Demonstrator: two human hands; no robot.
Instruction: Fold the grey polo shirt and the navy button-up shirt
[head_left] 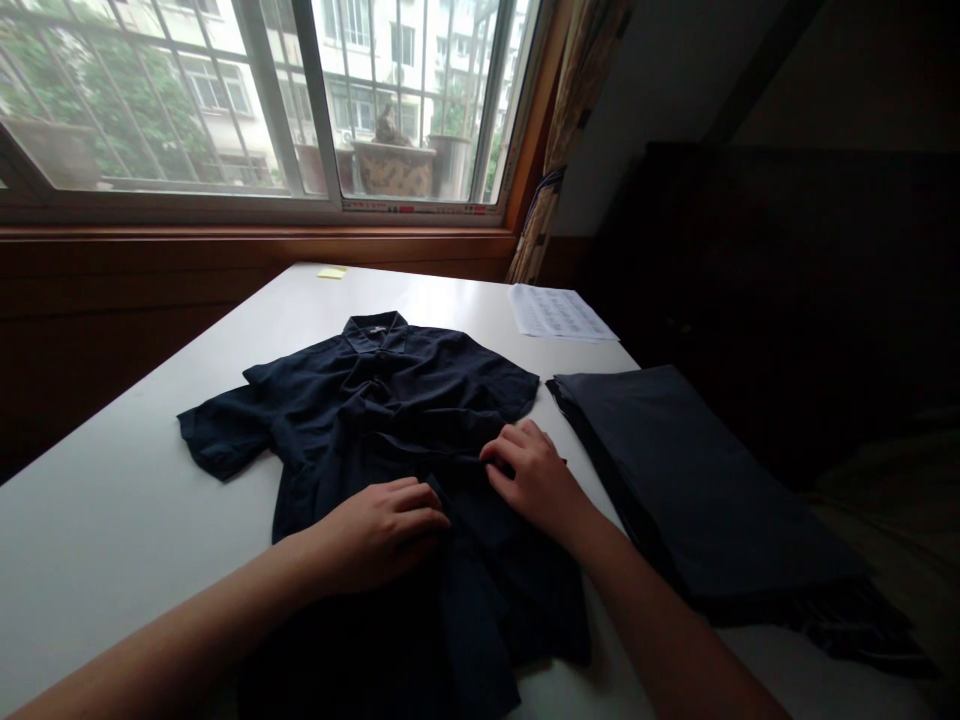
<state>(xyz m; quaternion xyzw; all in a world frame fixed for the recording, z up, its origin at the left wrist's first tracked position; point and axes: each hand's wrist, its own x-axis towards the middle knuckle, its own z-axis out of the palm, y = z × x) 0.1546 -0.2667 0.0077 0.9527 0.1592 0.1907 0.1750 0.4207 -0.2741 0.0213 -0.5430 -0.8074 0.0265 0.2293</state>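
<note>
A dark navy short-sleeved shirt (322, 440) lies front side up on the white table, its collar pointing toward the window and its body creased across the middle. My left hand (394, 525) rests on the lower front near the button edge, fingers curled together on the cloth; the fingertips are partly hidden. My right hand (532, 470) is at the shirt's right side below the sleeve, with thumb and fingers bent in a pinch on the fabric. The shirt's lower hem runs toward me into deep shadow, and one front panel hangs loose there.
Right of the shirt, a stack of folded dark cloth (690, 480) lies along the edge of the white table (112, 510). Printed sheets (562, 313) and a yellow sticky note (331, 272) are at the far side. Beyond stand a barred window (315, 110) and a tied curtain (551, 190).
</note>
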